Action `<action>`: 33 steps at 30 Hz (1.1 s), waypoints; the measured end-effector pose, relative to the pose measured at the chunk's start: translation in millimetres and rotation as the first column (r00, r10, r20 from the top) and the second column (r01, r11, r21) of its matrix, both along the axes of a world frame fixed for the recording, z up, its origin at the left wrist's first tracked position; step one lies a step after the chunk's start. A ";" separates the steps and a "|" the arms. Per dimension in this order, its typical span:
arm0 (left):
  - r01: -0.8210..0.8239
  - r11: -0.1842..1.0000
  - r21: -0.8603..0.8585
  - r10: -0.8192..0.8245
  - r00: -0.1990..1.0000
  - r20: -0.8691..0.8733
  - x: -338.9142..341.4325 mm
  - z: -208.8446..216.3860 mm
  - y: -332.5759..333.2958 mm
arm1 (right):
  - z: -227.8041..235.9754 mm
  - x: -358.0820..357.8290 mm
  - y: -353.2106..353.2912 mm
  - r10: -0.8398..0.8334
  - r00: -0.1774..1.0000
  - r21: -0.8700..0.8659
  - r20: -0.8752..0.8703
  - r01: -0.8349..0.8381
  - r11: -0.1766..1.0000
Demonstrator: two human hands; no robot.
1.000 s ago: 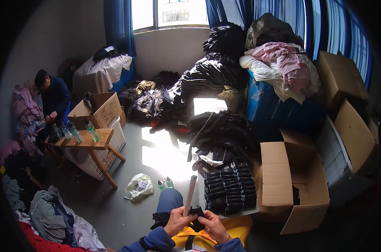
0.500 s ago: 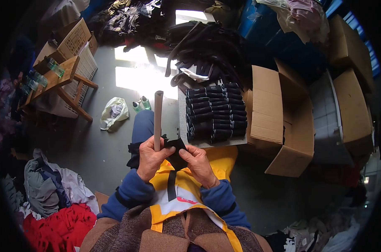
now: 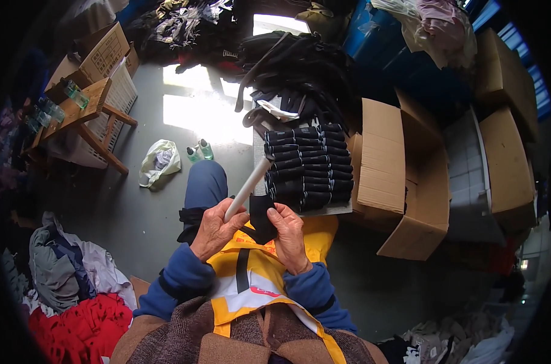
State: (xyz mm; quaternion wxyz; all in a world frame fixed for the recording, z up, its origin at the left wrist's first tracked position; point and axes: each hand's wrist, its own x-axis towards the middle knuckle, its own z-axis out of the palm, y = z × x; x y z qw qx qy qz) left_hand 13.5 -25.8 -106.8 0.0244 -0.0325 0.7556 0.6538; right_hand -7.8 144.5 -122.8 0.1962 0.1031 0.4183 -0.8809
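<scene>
White tube (image 3: 246, 189), two hands, black sock (image 3: 262, 217)

The single head view looks steeply down from close above the lap, facing forward across the floor (image 3: 136, 218).

Open cardboard box (image 3: 403, 176), wooden stool (image 3: 84, 115) — red cloth (image 3: 81, 315) lower left.

two hands (image 3: 215, 229), one tube (image 3: 247, 188), two bottles (image 3: 199, 151)
</scene>
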 end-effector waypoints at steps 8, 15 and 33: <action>0.362 0.852 -0.379 -0.323 0.932 0.166 -1.7 6.0 -14.7 | -8.2 0.9 11.6 0.018 0.984 0.196 -0.179 0.018 0.980; 0.221 0.955 0.199 -0.256 0.952 0.169 -6.0 5.8 -3.5 | 6.4 6.4 1.0 0.125 0.972 0.225 -0.200 -0.079 0.971; 0.197 0.791 0.579 -0.413 0.871 0.268 -1.1 -3.0 -5.2 | 1.9 5.2 -2.1 0.024 0.990 0.166 -0.141 0.000 0.986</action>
